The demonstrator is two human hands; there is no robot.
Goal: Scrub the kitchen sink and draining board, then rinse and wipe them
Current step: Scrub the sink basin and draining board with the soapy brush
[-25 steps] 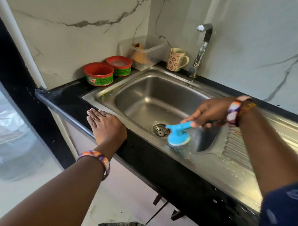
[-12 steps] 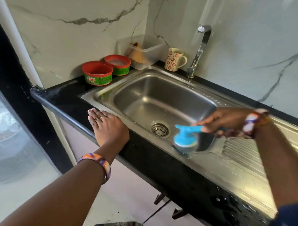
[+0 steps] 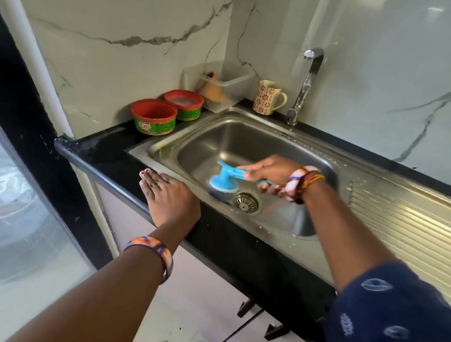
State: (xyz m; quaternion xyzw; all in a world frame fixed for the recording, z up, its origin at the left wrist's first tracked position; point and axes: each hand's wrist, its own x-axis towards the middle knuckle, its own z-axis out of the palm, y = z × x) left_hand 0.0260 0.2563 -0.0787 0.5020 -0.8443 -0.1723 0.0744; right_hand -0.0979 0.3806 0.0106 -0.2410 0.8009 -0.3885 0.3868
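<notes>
The right hand [image 3: 267, 173] is gripping a blue brush [image 3: 223, 182] by its handle; the brush head is lying left of the grip, just beside the drain [image 3: 246, 203] in the sink [image 3: 244, 144]. The left hand [image 3: 168, 196] is resting flat, farther left of the drain.

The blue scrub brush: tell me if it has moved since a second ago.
Yes. The blue scrub brush, gripped by the right hand, has crossed from the right of the drain to its left, down in the sink.
</notes>
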